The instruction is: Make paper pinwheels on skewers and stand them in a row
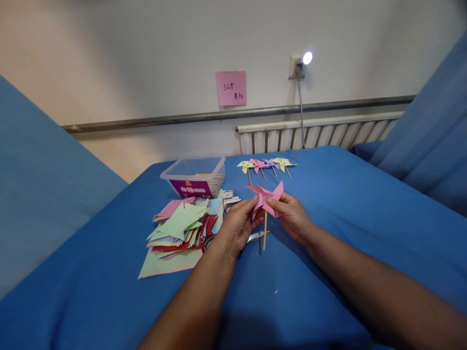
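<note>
Between my two hands a pink paper pinwheel (263, 201) is held above the blue cloth, its thin wooden stick (265, 233) pointing down. My left hand (239, 221) pinches the left side of its blades. The right side is gripped by my right hand (292, 214), with the thumb near the centre. Under the pinwheel, a pair of scissors (257, 236) lies on the cloth, partly hidden by my left hand and wrist. To the left of my left hand is a stack of cut coloured papers (178, 226), green on top.
A clear plastic box (193, 187) with a purple label stands behind the papers, sticks inside. Several finished pinwheels (259, 165) lie in a row at the back. Small white packets (230, 198) sit beside the box. A radiator (321, 132) and blue curtains (423, 126) border the table.
</note>
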